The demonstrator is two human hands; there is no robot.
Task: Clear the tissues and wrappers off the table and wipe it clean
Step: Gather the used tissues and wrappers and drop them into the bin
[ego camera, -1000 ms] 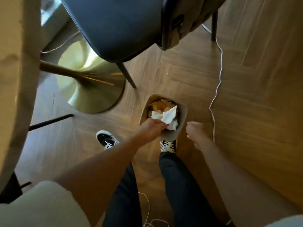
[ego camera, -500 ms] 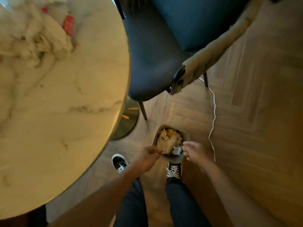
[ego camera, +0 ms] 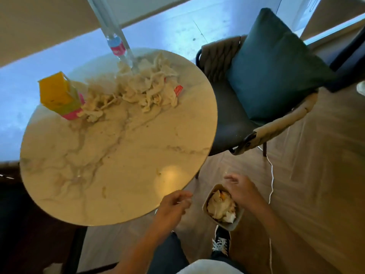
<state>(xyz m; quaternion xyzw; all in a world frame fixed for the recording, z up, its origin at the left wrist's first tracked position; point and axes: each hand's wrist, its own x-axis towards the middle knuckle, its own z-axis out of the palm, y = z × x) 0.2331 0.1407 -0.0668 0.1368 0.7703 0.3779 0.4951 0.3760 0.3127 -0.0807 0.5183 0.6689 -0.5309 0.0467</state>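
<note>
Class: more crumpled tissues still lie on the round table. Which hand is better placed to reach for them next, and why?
Probably the left hand. It hangs empty at the marble table edge, on the same side as the tissue pile. The right hand hovers over the bin on the floor, away from the table.

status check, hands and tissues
Left hand and right hand empty. Tissues still piled on table. Carton and bottle beside pile.
</note>
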